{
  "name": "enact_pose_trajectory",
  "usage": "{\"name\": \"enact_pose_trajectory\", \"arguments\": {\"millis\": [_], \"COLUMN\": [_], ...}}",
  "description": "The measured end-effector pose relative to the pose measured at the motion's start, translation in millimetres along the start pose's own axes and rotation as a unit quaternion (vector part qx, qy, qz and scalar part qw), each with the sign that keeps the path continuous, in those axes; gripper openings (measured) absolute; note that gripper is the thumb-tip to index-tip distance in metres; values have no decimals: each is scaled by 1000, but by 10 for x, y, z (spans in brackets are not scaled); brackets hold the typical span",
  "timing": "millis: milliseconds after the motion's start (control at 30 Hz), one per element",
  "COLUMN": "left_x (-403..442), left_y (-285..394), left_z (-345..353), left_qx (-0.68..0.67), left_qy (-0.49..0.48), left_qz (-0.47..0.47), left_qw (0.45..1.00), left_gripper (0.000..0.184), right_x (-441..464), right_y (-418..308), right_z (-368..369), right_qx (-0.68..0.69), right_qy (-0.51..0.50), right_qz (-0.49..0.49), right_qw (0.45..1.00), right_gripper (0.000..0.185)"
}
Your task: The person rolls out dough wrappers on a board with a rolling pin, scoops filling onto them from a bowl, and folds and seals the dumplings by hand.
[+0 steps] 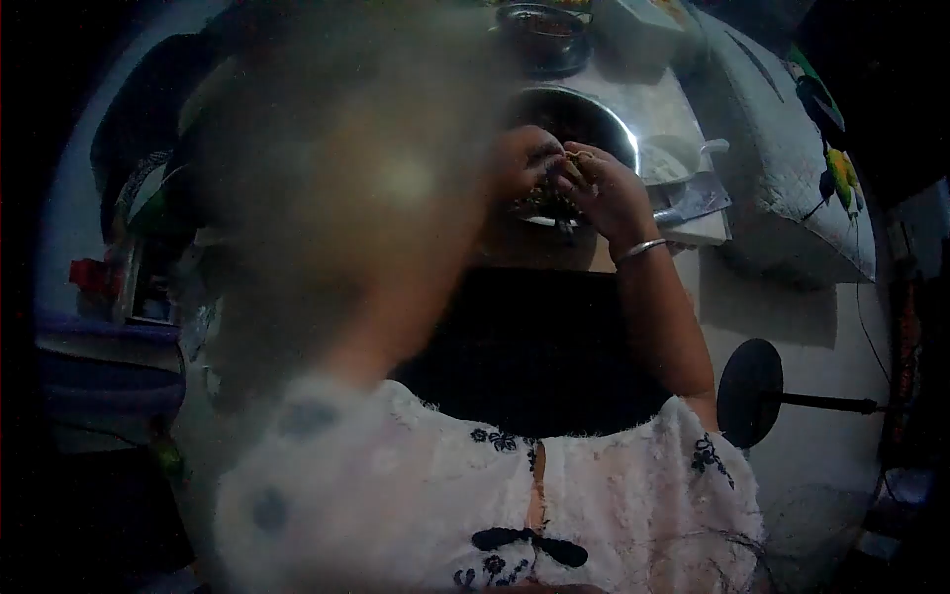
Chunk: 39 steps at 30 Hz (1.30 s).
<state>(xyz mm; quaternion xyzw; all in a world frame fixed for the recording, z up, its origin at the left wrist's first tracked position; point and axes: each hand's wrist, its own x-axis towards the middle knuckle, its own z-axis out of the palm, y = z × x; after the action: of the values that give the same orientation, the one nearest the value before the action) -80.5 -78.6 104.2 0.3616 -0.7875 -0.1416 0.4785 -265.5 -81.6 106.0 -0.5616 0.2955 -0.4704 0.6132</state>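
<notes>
Both my hands meet over a wide metal bowl [627, 134] near the top middle of the view. My right hand [606, 193], with a silver bangle [640, 249] at its wrist, has its fingers pinched around a small yellowish piece [578, 158]. Close against it on the left is my left hand [524, 160], its fingers bent inward; a blur hides part of it, and what it holds cannot be made out. Dark, loose bits lie inside the bowl below the fingers.
Behind the bowl stands a dark round pot [544, 42]. A clear plastic packet [698, 196] lies right of the bowl, near a large white covered block [782, 168]. A black round disc on a rod [752, 393] is at the right. A hazy smear covers the upper left.
</notes>
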Motion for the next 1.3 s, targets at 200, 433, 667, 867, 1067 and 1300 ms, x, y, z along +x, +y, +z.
{"name": "enact_pose_trajectory", "arguments": {"millis": [200, 433, 667, 867, 1067, 1300], "left_x": [21, -35, 38, 62, 43, 34], "left_y": [26, 7, 23, 85, -33, -69], "left_z": [-120, -41, -89, -100, -60, -78], "left_qx": [55, -89, 76, 41, 40, 52], "left_qy": [31, -51, -83, -78, -84, -43], "left_qz": [-61, -27, -34, -27, -69, -139], "left_qw": [996, 994, 993, 996, 993, 988], "left_gripper": [13, 35, 28, 18, 14, 16], "right_x": [-8, 41, 12, 31, 45, 12], "right_y": [-63, 8, -60, -67, -117, -71], "right_z": [9, -47, -9, -20, 16, -110], "right_qx": [267, 257, 189, 201, 125, 76], "right_qy": [10, -23, -22, -19, -31, -42], "right_qz": [122, 132, 128, 165, 188, 128], "right_qw": [956, 957, 973, 965, 974, 988], "right_gripper": [35, 42, 46, 43, 40, 45]}}
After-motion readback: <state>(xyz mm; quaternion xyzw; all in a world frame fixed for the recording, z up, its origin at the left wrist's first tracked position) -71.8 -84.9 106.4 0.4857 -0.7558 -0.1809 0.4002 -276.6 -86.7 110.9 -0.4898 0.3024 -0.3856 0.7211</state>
